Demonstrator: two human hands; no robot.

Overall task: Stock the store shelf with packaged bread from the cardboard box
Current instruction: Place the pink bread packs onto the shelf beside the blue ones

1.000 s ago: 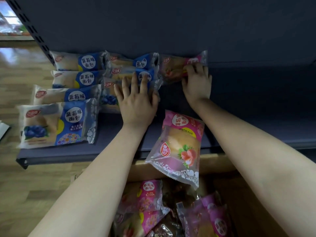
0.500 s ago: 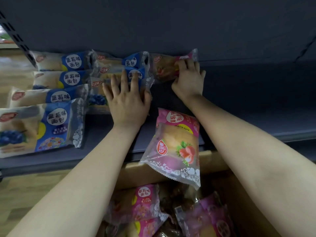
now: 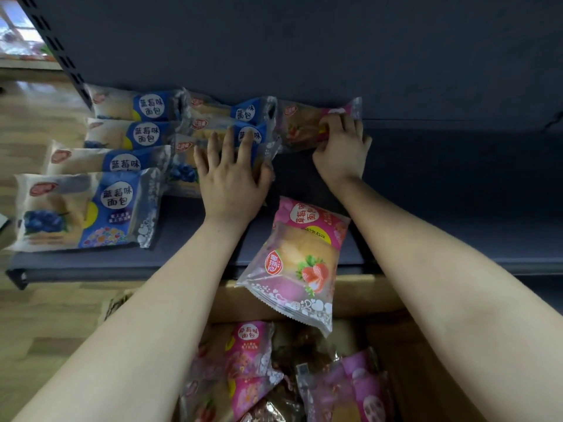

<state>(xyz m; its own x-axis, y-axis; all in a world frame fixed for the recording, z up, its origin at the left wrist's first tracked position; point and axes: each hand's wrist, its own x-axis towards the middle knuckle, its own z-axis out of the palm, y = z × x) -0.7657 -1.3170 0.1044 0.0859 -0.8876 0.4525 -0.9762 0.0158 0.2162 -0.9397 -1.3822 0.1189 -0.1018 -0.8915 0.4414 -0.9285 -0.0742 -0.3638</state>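
On the dark shelf [image 3: 441, 214] lie two columns of blue blueberry bread packs [image 3: 88, 208]. My left hand [image 3: 233, 178] lies flat with straight fingers on the right column's blue packs [image 3: 243, 134]. My right hand [image 3: 342, 150] has its fingers curled on a pink strawberry bread pack [image 3: 300, 123] standing against the shelf's back wall. Another pink strawberry pack [image 3: 300, 263] lies between my forearms, overhanging the shelf's front edge. Below it, the cardboard box [image 3: 387, 303] holds several pink packs [image 3: 246, 354].
To the right of the packs the shelf surface is bare and dark. The shelf's slotted upright post [image 3: 58, 53] rises at the top left. Wooden floor [image 3: 45, 324] shows left of the box and under the shelf's front left corner [image 3: 18, 275].
Both hands stay on the same packs. The view has swung a little left and back; my right hand's fingers have curled more tightly on the pink pack's end.
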